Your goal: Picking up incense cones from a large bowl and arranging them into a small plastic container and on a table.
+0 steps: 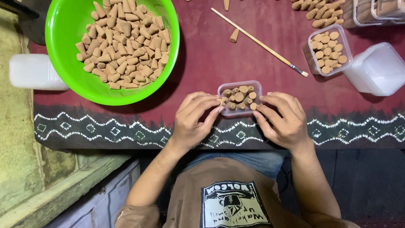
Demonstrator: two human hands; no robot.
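Observation:
A small clear plastic box (239, 84) sits on the maroon cloth at the table's near edge, partly filled with upright brown cones (239, 96). My left hand (193, 119) rests against the box's left side, fingertips pinching a cone at its rim. My right hand (283, 118) touches the box's right side, fingertips on another cone at the lower right corner. Both hands lie on the cloth's white patterned border.
A big green bowl (63, 25) heaped with cones stands at the far left. A filled clear box (327, 50) and a stack of clear boxes (377, 69) stand at right. A thin wooden brush (259, 42) and a loose cone (234, 36) lie on the cloth behind.

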